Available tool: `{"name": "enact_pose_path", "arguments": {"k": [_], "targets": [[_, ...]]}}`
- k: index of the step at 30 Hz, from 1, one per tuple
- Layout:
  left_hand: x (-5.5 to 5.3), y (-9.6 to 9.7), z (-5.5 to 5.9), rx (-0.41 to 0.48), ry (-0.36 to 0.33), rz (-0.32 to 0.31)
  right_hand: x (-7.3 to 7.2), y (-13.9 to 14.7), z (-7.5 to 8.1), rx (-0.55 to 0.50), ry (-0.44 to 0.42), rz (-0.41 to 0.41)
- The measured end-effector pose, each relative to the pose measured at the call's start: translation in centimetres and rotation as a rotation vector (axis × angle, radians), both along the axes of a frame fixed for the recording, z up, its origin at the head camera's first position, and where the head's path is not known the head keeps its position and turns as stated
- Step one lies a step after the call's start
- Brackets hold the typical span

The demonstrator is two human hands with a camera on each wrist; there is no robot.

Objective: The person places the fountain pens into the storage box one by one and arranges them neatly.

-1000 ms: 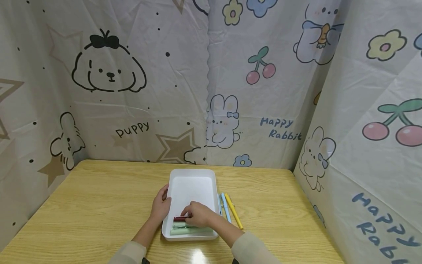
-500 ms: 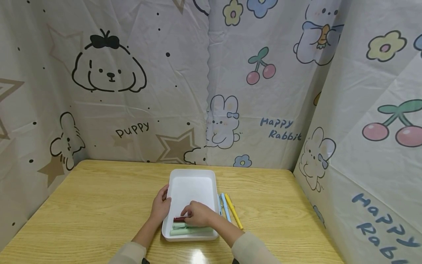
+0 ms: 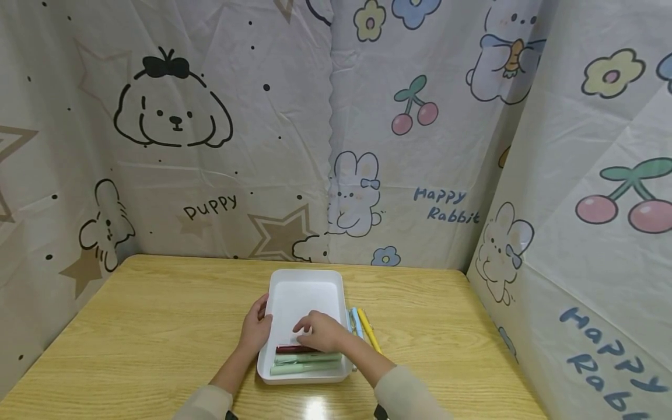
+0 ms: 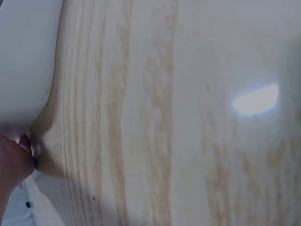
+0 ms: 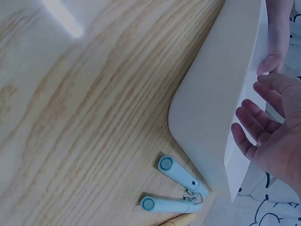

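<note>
A white tray (image 3: 306,297) lies lengthwise on the table. Its left side is held by my left hand (image 3: 257,326), thumb at the rim and fingers along the outer wall. Over the tray, my right hand (image 3: 324,333) hovers with loosely bent fingers and nothing in them; the right wrist view shows this hand (image 5: 275,134) spread above the rim. Just below it, a dark red pen (image 3: 293,350) lies crosswise in the tray. Two light green pens (image 3: 315,357) lie parallel to it at the near end.
Right of the tray, light blue pens (image 5: 181,175) and a yellow pen (image 3: 369,328) lie on the wooden table (image 3: 173,326), partly behind my right arm. A printed cloth (image 3: 294,116) hangs behind the table and along its sides.
My right hand has let go of the dark red pen and lifted slightly up and away from it. The pen stays beside the green ones. My left hand has not moved.
</note>
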State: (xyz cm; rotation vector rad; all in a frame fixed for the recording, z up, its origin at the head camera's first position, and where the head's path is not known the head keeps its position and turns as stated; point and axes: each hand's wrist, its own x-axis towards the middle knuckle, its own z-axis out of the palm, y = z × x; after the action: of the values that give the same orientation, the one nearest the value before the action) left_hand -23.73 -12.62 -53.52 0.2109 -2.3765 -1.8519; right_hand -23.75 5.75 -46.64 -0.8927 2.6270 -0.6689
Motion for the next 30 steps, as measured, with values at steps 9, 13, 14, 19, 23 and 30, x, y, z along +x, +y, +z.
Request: {"name": "enact_pose_path", "arguments": {"k": [9, 13, 14, 19, 23, 30], "targets": [[0.0, 0.1, 0.0, 0.008, -0.012, 0.011, -1.2, 1.6, 0.6, -0.073, 0.027, -0.025], [0.1, 0.0, 0.2, 0.011, -0.02, 0.008, -1.9, 2.5, 0.9, -0.105, 0.044, -0.056], [0.1, 0.0, 0.2, 0.011, -0.022, 0.008, -2.1, 2.7, 0.9, -0.105, 0.047, -0.066], [0.1, 0.0, 0.2, 0.013, -0.011, 0.005, -2.7, 3.7, 1.3, -0.111, 0.044, -0.115], [0.0, 0.0, 0.1, 0.015, 0.013, 0.002, -3.0, 4.6, 1.5, -0.129, 0.042, -0.153], [-0.1, 0.0, 0.0, 0.014, 0.006, 0.004, -3.1, 6.3, 1.6, -0.16, 0.044, -0.256]]}}
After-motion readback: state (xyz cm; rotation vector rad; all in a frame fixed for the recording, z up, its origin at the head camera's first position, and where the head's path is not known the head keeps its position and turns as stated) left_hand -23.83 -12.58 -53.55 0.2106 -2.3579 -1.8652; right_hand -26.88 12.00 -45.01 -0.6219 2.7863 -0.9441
